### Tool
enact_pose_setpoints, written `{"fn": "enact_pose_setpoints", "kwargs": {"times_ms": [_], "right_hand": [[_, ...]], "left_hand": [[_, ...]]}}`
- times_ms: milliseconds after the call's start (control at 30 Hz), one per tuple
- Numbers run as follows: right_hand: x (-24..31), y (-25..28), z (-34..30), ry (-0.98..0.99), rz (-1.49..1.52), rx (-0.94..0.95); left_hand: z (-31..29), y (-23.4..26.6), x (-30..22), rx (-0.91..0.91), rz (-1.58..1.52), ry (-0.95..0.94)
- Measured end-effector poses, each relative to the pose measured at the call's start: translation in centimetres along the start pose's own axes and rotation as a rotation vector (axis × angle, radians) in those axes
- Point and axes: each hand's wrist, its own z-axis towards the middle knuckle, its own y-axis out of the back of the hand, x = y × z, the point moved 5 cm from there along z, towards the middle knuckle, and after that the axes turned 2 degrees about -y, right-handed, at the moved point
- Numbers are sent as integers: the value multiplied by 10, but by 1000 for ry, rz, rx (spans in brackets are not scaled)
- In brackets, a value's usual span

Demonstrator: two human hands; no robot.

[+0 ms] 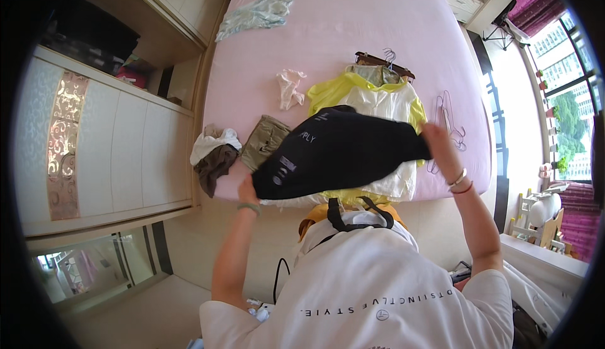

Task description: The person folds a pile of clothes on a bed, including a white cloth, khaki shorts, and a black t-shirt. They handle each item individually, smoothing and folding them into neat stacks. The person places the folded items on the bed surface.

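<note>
On the head view, I see the black top (343, 153) spread over the bed's (378, 21) near edge, left hand (247, 191) closed on one end, right hand (436, 138) closed on the other. I'd pull evenly, lifting clear of the yellow-white shirt (372, 103).
</note>
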Motion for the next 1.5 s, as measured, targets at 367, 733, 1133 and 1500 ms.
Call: {"fn": "enact_pose_setpoints", "kwargs": {"times_ms": [367,733,1133,1500], "right_hand": [[211,-88,-123,1135,55,40],[120,-35,-34,424,288,-4],[165,-75,-22,485,385,348],[161,-52,1,667,193,-210]], "left_hand": [[-187,-229,-68,1128,-39,572],[-233,-261,-175,1197,733,-407],[-234,-228,-253,1011,375,-219],[-193,-170,-294,751,1048,-530]]}}
